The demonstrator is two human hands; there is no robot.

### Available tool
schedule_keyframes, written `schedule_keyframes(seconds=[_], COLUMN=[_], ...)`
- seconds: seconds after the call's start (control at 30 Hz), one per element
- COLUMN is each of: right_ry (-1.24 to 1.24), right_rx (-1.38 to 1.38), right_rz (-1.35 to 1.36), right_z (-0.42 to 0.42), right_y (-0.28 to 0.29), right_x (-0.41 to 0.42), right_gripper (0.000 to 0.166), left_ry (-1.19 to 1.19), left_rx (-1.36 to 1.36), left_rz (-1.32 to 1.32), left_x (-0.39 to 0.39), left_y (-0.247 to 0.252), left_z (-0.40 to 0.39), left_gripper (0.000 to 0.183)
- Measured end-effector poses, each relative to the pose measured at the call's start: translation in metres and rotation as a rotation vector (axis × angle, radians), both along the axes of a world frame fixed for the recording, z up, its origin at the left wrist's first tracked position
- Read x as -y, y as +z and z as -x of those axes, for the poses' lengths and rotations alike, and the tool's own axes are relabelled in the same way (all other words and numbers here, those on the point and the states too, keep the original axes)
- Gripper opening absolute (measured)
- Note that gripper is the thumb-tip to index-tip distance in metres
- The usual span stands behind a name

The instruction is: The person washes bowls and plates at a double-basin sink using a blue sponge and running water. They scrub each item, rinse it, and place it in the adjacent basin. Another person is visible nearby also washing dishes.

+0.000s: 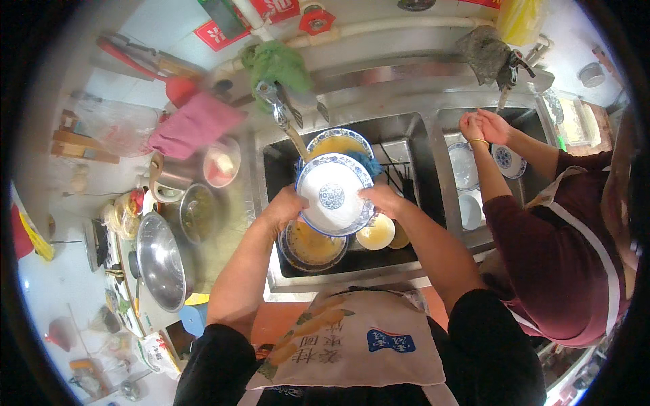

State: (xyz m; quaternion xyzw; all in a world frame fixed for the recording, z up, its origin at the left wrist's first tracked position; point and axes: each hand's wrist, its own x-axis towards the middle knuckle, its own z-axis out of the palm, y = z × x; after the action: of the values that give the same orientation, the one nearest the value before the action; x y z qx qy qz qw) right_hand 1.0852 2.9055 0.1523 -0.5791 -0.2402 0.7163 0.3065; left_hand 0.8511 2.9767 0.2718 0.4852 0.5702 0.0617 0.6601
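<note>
Between my left hand (pixel 287 207) and my right hand (pixel 386 199) is a blue-and-white patterned porcelain bowl (pixel 350 190), gripped by opposite sides of its rim. Its white inside faces up, with a round blue motif at the centre. The spout of a metal faucet (pixel 292 133) points down at the bowl's far rim. Behind it, partly covered, a larger patterned bowl (pixel 335 144) holds yellowish liquid, and a blue scrubber (pixel 369 163) is at its right edge. Nearer me in the sink lie another bowl of cloudy liquid (pixel 312 246) and a small white bowl (pixel 377 232).
A stainless steel sink (pixel 434 167) has two basins. At the right basin (pixel 528 182), a co-worker's hands (pixel 485 127) are together under a second faucet (pixel 508 76), above several dishes. A metal basin (pixel 162 261) and a glass bowl (pixel 198 213) stand left. Green mesh (pixel 279 63) hangs behind the faucet.
</note>
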Motion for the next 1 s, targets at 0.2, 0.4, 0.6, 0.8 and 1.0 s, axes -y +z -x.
schedule_keyframes(seconds=[0.2,0.4,0.6,0.8,1.0], right_ry=[-0.155,-0.02,-0.059,-0.065,-0.131], right_rx=[-0.25,0.705,1.118,1.008,0.908], right_rz=[0.062,-0.219,-0.533,-0.776,-1.007], right_z=[0.023,0.01,0.001,-0.033,-0.028], right_y=[0.023,0.068,0.076,0.064,0.054], right_x=[0.021,0.036,0.057,0.078,0.076], right_gripper=[0.033,0.027,0.038,0.057,0.06], left_ry=[0.431,0.392,0.383,-0.154,-0.127], left_rx=[0.035,0.045,0.289,0.151,-0.023], left_rz=[-0.084,0.155,0.231,-0.591,-1.302], left_x=[0.022,0.039,0.031,0.034,0.051], left_y=[-0.028,-0.097,-0.106,-0.095,-0.008], left_z=[0.0,-0.022,-0.051,-0.023,-0.028], left_gripper=[0.046,0.034,0.033,0.032,0.037])
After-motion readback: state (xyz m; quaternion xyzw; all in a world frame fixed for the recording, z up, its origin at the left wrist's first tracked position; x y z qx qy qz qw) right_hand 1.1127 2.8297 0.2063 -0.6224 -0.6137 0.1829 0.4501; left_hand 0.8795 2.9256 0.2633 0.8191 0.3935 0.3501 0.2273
